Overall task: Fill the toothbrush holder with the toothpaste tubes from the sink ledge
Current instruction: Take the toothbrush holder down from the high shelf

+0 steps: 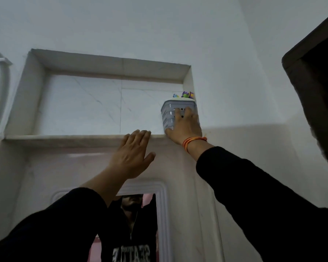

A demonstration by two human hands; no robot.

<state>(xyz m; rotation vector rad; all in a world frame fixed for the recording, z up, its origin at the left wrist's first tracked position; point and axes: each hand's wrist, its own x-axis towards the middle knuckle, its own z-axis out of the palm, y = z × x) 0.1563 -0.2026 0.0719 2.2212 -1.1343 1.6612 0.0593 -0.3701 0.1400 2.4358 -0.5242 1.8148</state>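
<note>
A pale lilac slotted toothbrush holder stands at the right end of a high marble wall niche, against its right wall. Colourful tube ends stick out of its top. My right hand, with an orange thread at the wrist, wraps around the holder's front and side. My left hand lies flat with fingers together against the niche's front ledge, its fingertips on the edge, holding nothing.
The niche's marble back wall spans the middle. A white pipe runs down the left wall. A dark door frame juts in at right. Below is a white-framed mirror reflecting a person in a dark top.
</note>
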